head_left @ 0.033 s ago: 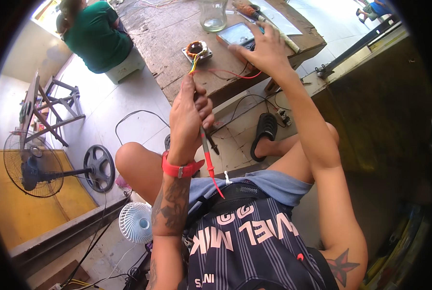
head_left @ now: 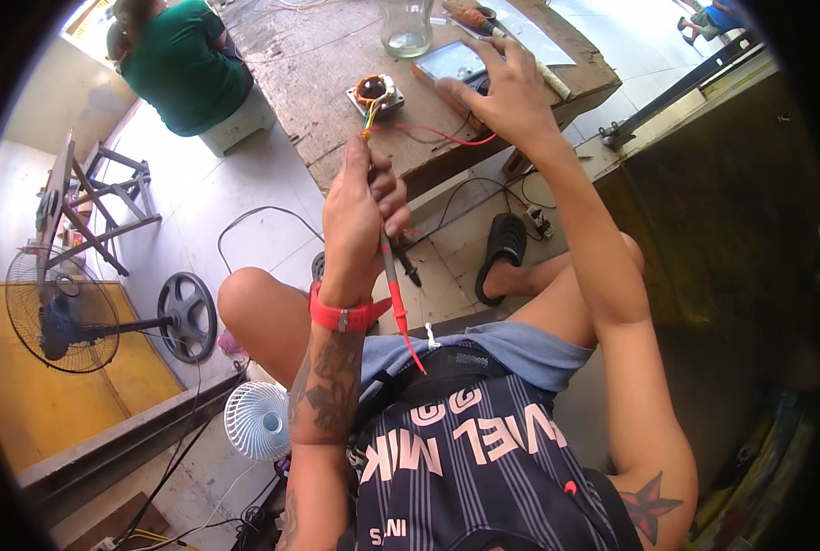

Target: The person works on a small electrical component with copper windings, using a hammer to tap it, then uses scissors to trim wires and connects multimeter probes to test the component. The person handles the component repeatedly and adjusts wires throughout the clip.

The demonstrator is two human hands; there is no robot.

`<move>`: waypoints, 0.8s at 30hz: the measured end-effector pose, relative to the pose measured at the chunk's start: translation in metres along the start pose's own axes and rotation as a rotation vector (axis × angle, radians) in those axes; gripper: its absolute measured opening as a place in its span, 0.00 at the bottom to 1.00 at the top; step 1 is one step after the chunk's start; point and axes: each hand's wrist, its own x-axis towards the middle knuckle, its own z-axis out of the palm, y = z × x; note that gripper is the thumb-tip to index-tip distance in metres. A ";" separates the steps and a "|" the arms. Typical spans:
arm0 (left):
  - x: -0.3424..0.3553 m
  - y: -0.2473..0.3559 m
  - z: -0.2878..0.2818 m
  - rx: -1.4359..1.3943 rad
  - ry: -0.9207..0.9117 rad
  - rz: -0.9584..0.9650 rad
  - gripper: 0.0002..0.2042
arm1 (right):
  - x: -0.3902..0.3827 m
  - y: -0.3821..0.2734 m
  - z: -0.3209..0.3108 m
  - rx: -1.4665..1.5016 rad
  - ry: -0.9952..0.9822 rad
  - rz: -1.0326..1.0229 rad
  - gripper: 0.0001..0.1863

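Note:
My left hand (head_left: pixel 359 197) is closed around a red test probe (head_left: pixel 398 303) and a black test probe (head_left: pixel 408 266). The red probe's tip points back toward my lap. Just beyond the fingertips, thin coloured wires (head_left: pixel 370 117) lead to a motor stator (head_left: pixel 373 92) wound with copper on a square metal base. To the right lies an orange-cased multimeter (head_left: pixel 428 77) with a greyish screen. My right hand (head_left: pixel 513 101) is over its right side, thumb and fingers apart, and partly hides it. A red lead (head_left: pixel 447 140) runs across the table edge between them.
On the worn wooden table (head_left: pixel 318 101) stand a glass jar (head_left: pixel 405 32) and a wooden-handled tool (head_left: pixel 468 14). A person in green (head_left: pixel 185 69) sits at the left. A black pedestal fan (head_left: pixel 61 317) and a small white fan (head_left: pixel 257 421) are lower left. Cables (head_left: pixel 272 213) cross the floor.
My right hand's fingers have shifted slightly over the multimeter. The left hand still holds the probes, nearly in the same place.

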 end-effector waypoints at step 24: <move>0.038 -0.056 0.019 -0.607 -0.208 -0.279 0.19 | -0.106 -0.060 -0.066 0.538 0.102 -0.655 0.22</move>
